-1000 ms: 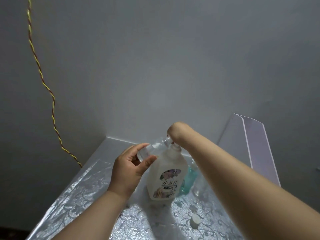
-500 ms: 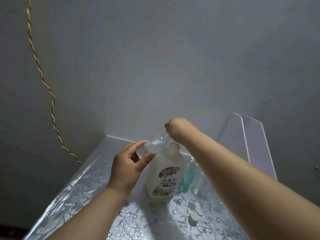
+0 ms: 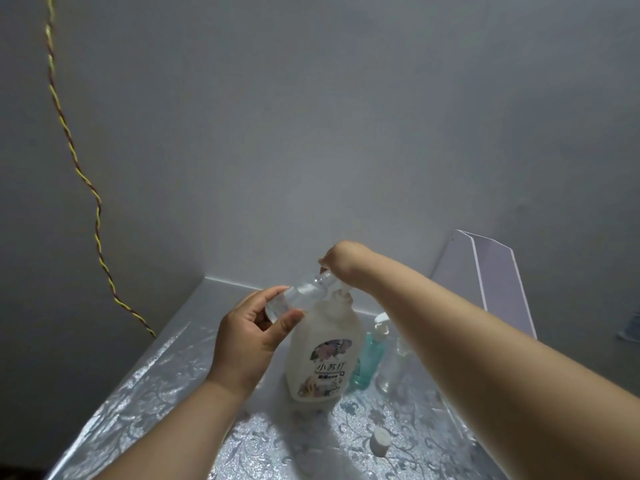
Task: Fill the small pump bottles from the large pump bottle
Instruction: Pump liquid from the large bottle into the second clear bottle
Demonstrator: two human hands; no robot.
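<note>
Silver embossed table cover (image 3: 145,386) is carrying the large pump bottle (image 3: 323,358), upright. My right hand (image 3: 341,259) is sitting over its pump head; fingers hidden, so I cannot tell the grip. My left hand (image 3: 246,341) is gripping a small clear bottle (image 3: 301,296), tilted, mouth at the pump. Teal bottle (image 3: 369,362) standing just right; white cap (image 3: 380,441) lying nearer me.

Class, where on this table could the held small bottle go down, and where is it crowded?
Free: the table left of the left hand; also the front strip between large pump bottle and white cap. Crowded: right of that bottle, by the teal bottle.
</note>
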